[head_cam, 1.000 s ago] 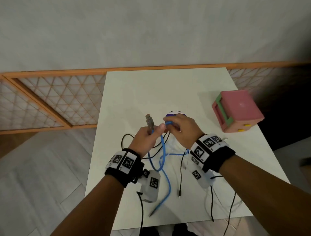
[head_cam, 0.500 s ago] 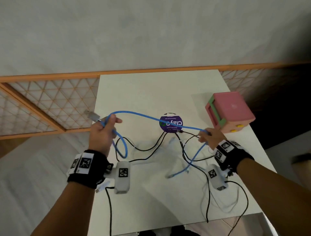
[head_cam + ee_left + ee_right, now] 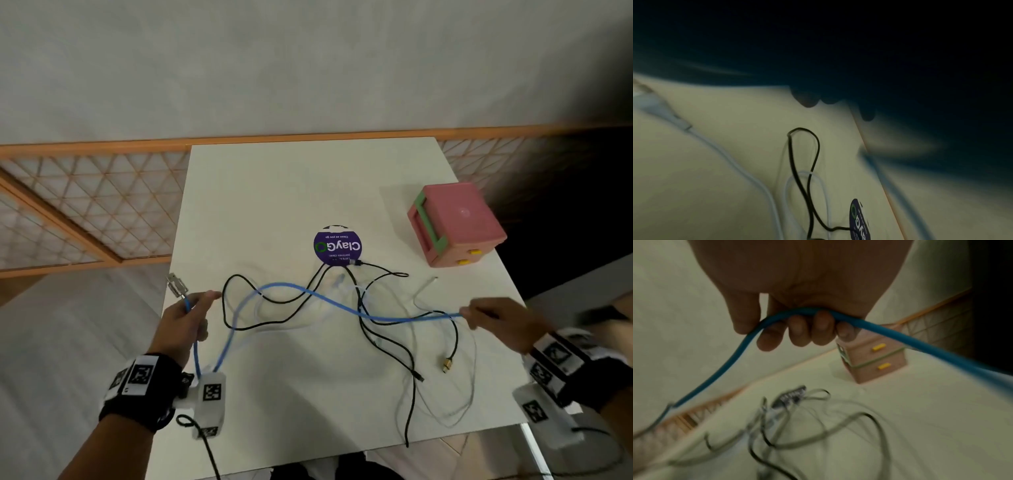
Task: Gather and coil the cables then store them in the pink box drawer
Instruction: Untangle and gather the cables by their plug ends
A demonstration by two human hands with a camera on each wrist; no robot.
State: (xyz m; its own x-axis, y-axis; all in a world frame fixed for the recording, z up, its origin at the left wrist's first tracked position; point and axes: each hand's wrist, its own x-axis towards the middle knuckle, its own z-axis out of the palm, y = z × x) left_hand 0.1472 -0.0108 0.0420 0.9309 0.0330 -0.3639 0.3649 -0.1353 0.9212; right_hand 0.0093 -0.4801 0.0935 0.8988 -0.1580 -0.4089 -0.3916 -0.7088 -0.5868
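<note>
**Desk:** Hands apart over a white table (image 3: pixel 274 192), blue cable (image 3: pixel 342 303) strung between them. What grips what?

**Photographer:** The left hand (image 3: pixel 185 323) curls round the cable just below its metal USB plug (image 3: pixel 176 284), which sticks out past the thumb. The right hand (image 3: pixel 496 320) closes on the cable (image 3: pixel 777 318) further along, with fingertips (image 3: pixel 799 331) wrapped under it. Between the two hands the cord sags in a soft wave; below the left hand a loop hangs toward the wrist.

**Desk:** How will it handle?

**Photographer:** Light and limp, I judge, with a smooth round rubbery jacket. It bends easily but keeps a gentle curve, so it should coil in loose loops. Best held near the plug, letting the slack slide through the other fist.

**Desk:** What else lies in reach?

**Photographer:** Thin black cables (image 3: pixel 387 339) and paler white ones (image 3: pixel 445 404) tangle on the table beneath the hands; one black end carries a brass-coloured tip (image 3: pixel 447 365). Beyond the right hand stands the pink box (image 3: pixel 459 219), a blocky plastic cube with green trim and small yellow drawer pulls (image 3: pixel 878 348), drawers shut. A round purple sticker (image 3: pixel 337 245) sits ahead, between the hands.
</note>
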